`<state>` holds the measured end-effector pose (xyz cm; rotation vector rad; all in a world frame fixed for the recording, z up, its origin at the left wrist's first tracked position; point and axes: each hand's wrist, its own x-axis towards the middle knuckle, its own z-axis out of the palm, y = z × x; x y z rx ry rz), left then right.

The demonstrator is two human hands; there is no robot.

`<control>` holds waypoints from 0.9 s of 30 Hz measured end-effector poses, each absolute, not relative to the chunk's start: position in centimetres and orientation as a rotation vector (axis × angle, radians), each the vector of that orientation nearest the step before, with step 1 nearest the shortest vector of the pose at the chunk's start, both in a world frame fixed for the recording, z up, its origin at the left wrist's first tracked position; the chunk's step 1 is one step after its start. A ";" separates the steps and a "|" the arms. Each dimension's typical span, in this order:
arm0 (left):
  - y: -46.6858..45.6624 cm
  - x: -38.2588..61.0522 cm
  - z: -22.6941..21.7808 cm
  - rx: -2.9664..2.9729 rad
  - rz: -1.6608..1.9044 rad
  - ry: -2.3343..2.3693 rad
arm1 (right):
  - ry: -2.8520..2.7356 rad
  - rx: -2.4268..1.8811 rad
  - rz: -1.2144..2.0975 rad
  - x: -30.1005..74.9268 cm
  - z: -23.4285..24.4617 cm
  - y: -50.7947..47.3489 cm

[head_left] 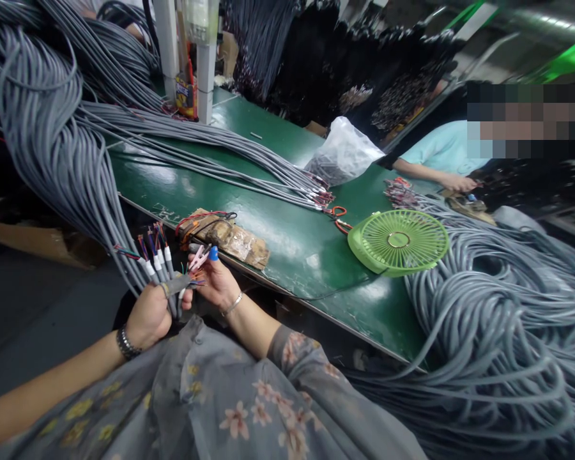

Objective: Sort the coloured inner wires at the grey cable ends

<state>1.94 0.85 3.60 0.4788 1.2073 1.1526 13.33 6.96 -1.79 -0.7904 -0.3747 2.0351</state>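
Note:
My left hand is closed around several grey cables near their ends. White sleeves and fanned thin coloured wires stick up above the fist. One cable end points right, its orange and purple wires spread toward my right hand. That hand has a blue cover on one fingertip. Its fingers are pinched on a small pink tool, whose exact kind is unclear, close to the wires.
A taped, worn block with red and black leads lies at the green table's near edge. Beyond are a green fan, a white plastic bag and cable bundles. More cables heap at right, near a co-worker's hand.

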 end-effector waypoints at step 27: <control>0.1 1.6 4.3 0.431 1.182 1.243 | -0.722 -0.947 1.538 14.4 -3.0 5.9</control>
